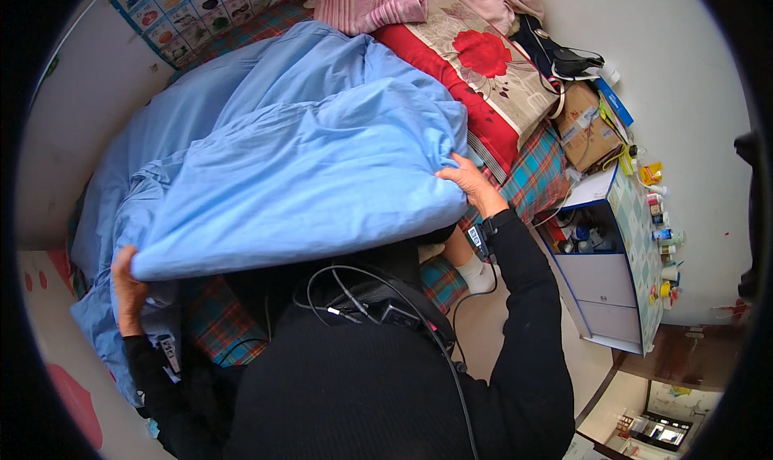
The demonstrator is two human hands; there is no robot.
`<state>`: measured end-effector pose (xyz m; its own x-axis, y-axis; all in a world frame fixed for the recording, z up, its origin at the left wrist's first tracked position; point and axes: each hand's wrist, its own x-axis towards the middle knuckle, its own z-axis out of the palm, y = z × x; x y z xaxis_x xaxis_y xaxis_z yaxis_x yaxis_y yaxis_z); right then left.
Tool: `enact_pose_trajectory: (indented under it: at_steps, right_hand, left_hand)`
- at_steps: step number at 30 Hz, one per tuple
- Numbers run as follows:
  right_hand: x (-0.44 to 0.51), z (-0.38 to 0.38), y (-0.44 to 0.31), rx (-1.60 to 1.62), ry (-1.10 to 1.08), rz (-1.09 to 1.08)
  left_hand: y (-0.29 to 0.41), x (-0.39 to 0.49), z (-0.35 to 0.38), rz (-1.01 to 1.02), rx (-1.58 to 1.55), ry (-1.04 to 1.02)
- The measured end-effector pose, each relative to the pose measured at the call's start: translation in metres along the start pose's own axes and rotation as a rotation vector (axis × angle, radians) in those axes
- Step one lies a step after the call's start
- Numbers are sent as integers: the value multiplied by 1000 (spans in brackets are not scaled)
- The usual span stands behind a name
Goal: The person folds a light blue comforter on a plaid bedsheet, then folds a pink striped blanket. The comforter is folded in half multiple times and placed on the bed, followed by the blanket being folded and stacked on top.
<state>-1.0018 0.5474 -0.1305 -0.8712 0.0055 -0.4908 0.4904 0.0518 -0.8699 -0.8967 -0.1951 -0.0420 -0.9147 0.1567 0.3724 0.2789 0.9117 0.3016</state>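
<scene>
A light-blue quilt [314, 176] lies bunched and partly folded across the bed in front of me. My left hand [128, 288] grips its near edge at the left corner. At the right end of the same edge, my right hand [471, 179] holds the cloth, thumb and fingertips on its surface. Between the two hands the edge is stretched and raised over my lap. Beyond my right hand lies a red and beige pillow [477, 67] with a large red flower.
A plaid bed sheet [537, 170] shows around the quilt. Pink striped cloth [371, 4] lies at the far side. At right stand a cardboard box [586, 128] and a cabinet [604, 279] with small bottles on top. Black cables [392, 279] hang across my front.
</scene>
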Motion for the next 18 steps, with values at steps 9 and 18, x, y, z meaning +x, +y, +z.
enact_pose_trajectory:
  at_steps: [9, 18]
  right_hand:
    - [35, 7, -52, -356, -47, -109]
    - [148, 30, -36, -87, 270, -114]
  left_hand:
    - [-140, -18, -56, -342, 197, 178]
    - [-81, -59, -1, -534, 174, -339]
